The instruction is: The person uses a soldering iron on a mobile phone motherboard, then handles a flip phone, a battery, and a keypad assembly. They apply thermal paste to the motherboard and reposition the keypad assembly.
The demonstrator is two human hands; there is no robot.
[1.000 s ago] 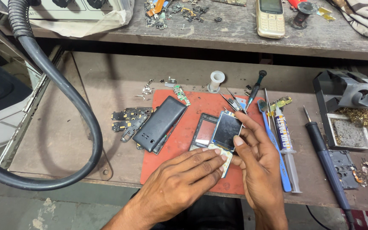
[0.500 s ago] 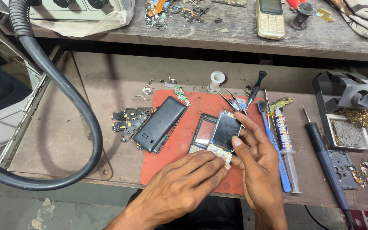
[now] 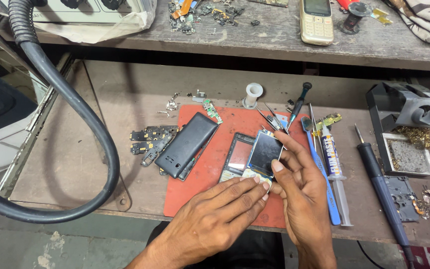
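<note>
Head view, looking down on the repair surface (image 3: 125, 99). I judged the main risk to lie in the small display module (image 3: 265, 152), which stood tilted just right of centre frame above the open phone frame (image 3: 237, 158) on the red mat (image 3: 235, 199): only fingertips steadied it, so a slip or too much pressure could have cracked the glass or strained whatever joined it to the frame, a link I could not see. A second risk was the clutter: tweezers (image 3: 273, 119) lay just above the module, and a blue tool (image 3: 319, 169) and a paste syringe (image 3: 333, 164) lay just right of the hands, so a sideways sweep could have scattered them.

The right hand (image 3: 302, 199), lower right of centre, held a narrow grip, thumb and forefinger pinching the module's lower right edge. The left hand (image 3: 215, 219), lower centre, lay nearly flat, its fingertips (image 3: 260, 184) pressing the module's lower end against the frame; it enclosed nothing. The black back cover (image 3: 185, 145) rested apart at the mat's left edge, beside loose circuit pieces (image 3: 148, 142).
</note>
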